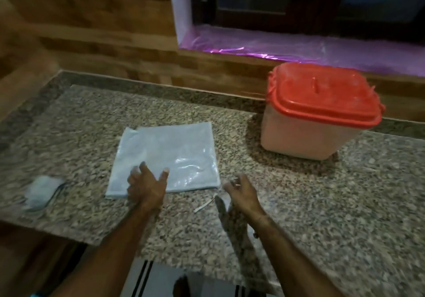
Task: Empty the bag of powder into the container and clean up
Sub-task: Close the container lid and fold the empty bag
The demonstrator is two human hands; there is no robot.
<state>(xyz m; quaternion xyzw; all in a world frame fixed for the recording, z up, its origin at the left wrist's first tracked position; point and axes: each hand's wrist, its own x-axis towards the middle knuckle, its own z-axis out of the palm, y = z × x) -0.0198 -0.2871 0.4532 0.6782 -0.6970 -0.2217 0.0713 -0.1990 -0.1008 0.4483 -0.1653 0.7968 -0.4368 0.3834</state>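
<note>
On the granite counter (299,193) the bag (170,156) lies flat, seemingly emptied, near the lidded container (305,133). Over its near edge the left hand (147,186) spreads open; whether the right hand (243,193) grasps anything is too blurred to tell. Cleanup comes next, I judge: gather bag and torn strip (204,204)

No text, label, brand or number can be read anywhere — the flat bag (164,158) at centre and the red-lidded container (319,112) at right show none.
</note>
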